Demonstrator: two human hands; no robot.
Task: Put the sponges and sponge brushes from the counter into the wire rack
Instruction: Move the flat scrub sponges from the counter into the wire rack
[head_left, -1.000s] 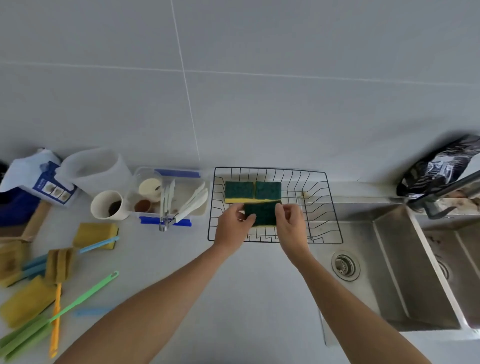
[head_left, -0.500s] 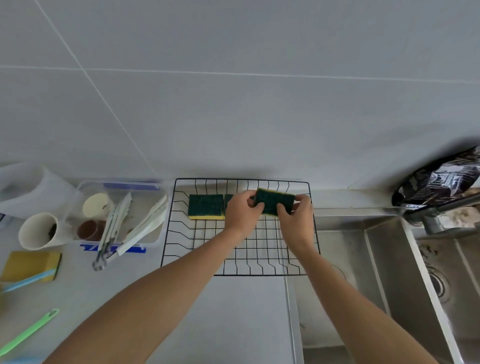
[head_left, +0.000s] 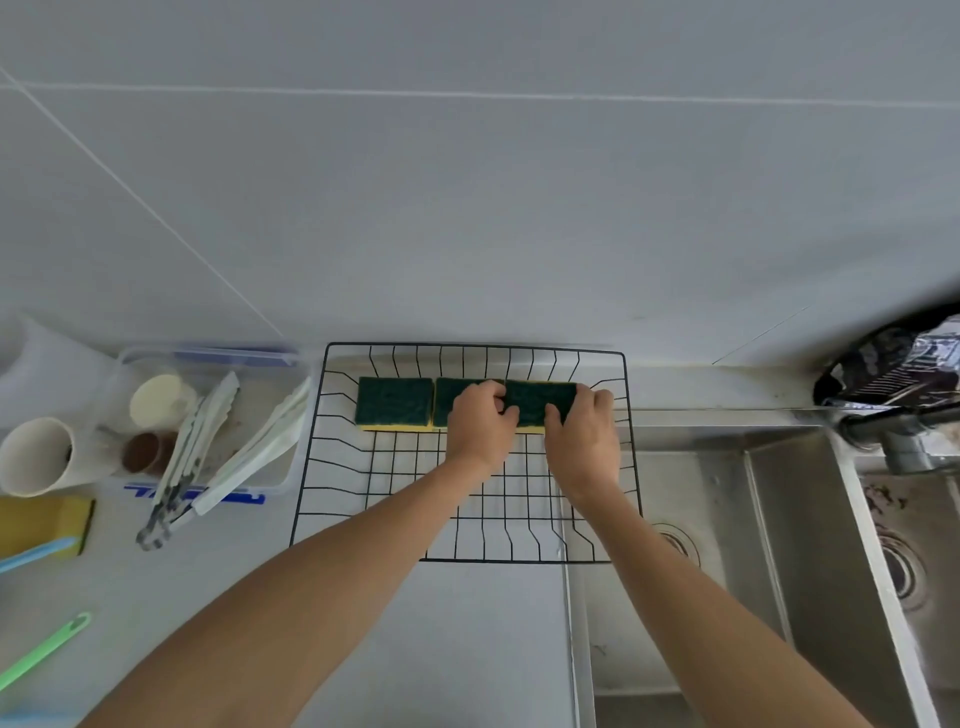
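Note:
A black wire rack (head_left: 332, 457) lies on the counter against the wall. Along its far side three green-topped yellow sponges sit in a row. The left sponge (head_left: 394, 403) lies free. The middle sponge (head_left: 447, 397) is partly hidden under my left hand (head_left: 480, 423). Both my left hand and my right hand (head_left: 582, 434) grip the right sponge (head_left: 535, 401), pressing it down at the row's right end. On the counter at far left lie another yellow sponge (head_left: 44, 522), a blue-handled sponge brush (head_left: 34, 553) and a green handle (head_left: 44, 649).
A clear plastic tub (head_left: 288, 470) with tongs and small cups stands left of the rack. A white paper cup (head_left: 36, 457) lies beside it. A steel double sink (head_left: 769, 545) with a faucet (head_left: 904, 421) and a dark bag (head_left: 904, 369) is on the right.
Both hands carried the third sponge from the rack's near side to the far right and lowered it beside the middle sponge. The view shifted right, so the left counter items slid out.

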